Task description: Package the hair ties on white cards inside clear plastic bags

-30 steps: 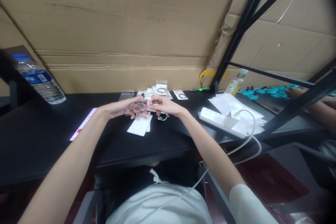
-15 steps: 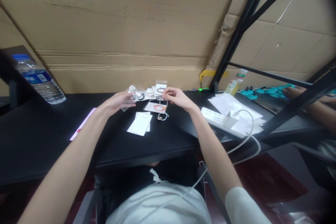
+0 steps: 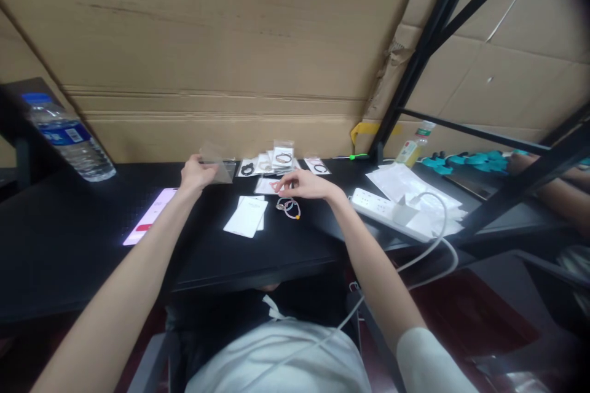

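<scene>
My left hand (image 3: 196, 173) is closed on the edge of a clear plastic bag (image 3: 220, 167), holding it above the back of the black table. The bag looks flat. My right hand (image 3: 305, 184) reaches over a packaged card with a reddish bracelet (image 3: 267, 185), partly covering it. Its fingers are bent and somewhat apart; contact with the pack is unclear. Just in front, a pale bracelet with an orange bead (image 3: 292, 209) lies against a second light bracelet (image 3: 281, 204). Two overlapping white cards (image 3: 246, 217) rest left of these.
Several bagged bracelets on cards (image 3: 283, 156) line the back, one pack (image 3: 317, 165) apart at right. A lit phone (image 3: 150, 218) and water bottle (image 3: 71, 138) are at left. A power strip (image 3: 375, 204), papers (image 3: 405, 187) and cable lie right. Another person's hand shows far right.
My left hand has moved left with the clear bag, uncovering a pack with a black bracelet. The orange-beaded bracelet, formerly at my right fingers, now lies on the table. My right hand moved slightly nearer.
</scene>
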### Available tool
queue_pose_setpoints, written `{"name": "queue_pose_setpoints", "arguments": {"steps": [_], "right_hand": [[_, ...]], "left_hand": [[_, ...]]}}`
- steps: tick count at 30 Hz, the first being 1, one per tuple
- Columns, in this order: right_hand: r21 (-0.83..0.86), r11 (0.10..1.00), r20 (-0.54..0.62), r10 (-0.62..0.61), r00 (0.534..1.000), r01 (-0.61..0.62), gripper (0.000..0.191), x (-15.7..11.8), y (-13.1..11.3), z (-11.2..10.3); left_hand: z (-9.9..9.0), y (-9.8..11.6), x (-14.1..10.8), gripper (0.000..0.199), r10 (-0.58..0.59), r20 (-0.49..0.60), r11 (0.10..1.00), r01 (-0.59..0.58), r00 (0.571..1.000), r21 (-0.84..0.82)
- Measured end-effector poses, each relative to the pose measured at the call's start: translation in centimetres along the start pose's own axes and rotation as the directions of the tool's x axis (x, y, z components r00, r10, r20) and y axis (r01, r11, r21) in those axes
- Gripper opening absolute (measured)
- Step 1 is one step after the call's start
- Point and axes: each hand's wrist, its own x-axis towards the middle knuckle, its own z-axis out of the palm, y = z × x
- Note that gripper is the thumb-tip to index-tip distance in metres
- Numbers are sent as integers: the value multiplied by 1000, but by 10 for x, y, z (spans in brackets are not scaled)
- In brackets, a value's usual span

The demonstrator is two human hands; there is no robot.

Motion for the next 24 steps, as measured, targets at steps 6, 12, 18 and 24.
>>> {"name": "queue_pose_setpoints", "arguments": {"steps": [6, 12, 18, 24], "right_hand": [[-80, 997, -20, 1, 1000, -2, 31, 18, -13, 32], [-268, 963, -55, 6, 998, -21, 50, 26, -21, 51], [-315, 948, -48, 31, 998, -45, 47, 23, -22, 52], [-335, 942, -78, -3, 997, -23, 33, 24, -23, 55]], "left_hand": [[4, -1, -9, 67, 82, 37, 958, -89, 996, 272], [7, -1, -18, 63, 183, 43, 833, -178, 982, 524], [9, 1, -20, 56, 153, 182, 779, -232, 971, 582], [3, 13, -32, 46, 309, 106, 808, -320, 945, 496]]}}
